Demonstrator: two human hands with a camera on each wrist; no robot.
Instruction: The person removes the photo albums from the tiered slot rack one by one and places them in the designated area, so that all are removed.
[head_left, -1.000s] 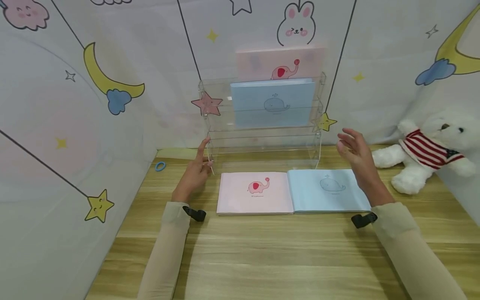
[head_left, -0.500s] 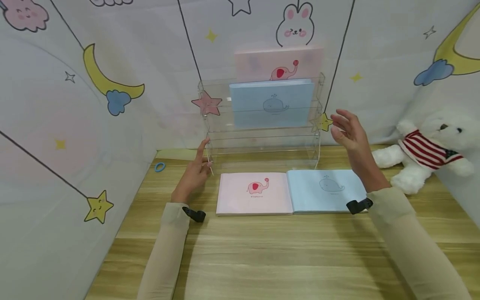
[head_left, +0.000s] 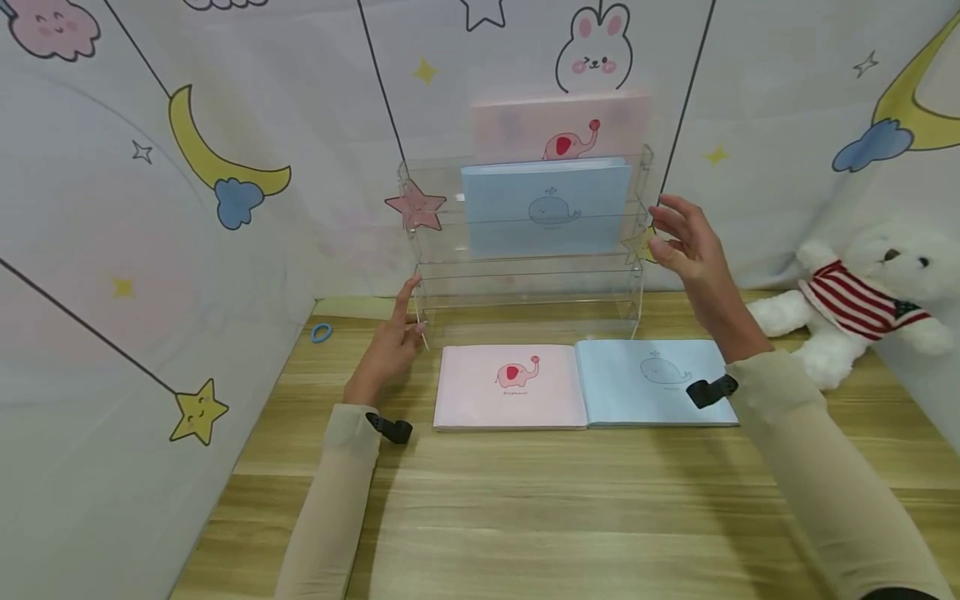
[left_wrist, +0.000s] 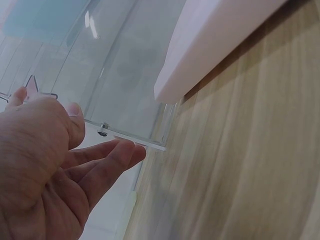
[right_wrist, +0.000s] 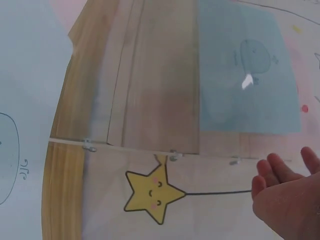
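A clear acrylic tiered rack (head_left: 525, 287) stands at the back of the table. In it, a blue booklet with a whale (head_left: 547, 208) leans in front of a pink booklet with an elephant (head_left: 517, 129). My left hand (head_left: 386, 350) touches the rack's lower left side; the left wrist view shows its fingers (left_wrist: 117, 157) against the outer edge. With fingers loosely bent and holding nothing, my right hand (head_left: 693, 250) is beside the rack's upper right side. On the table before the rack lie a pink elephant booklet (head_left: 480, 404) and a blue whale booklet (head_left: 615, 400), side by side.
At the right sits a white teddy bear (head_left: 821, 354) in a striped shirt. A small blue ring (head_left: 321, 333) lies on the wooden table (head_left: 540, 508) at the left. Behind hangs a printed cloth (head_left: 315, 100) with moons and stars.
My right hand has moved up and to the left, closer to the rack's right side. The left hand stays on the rack, and the booklets have not moved.
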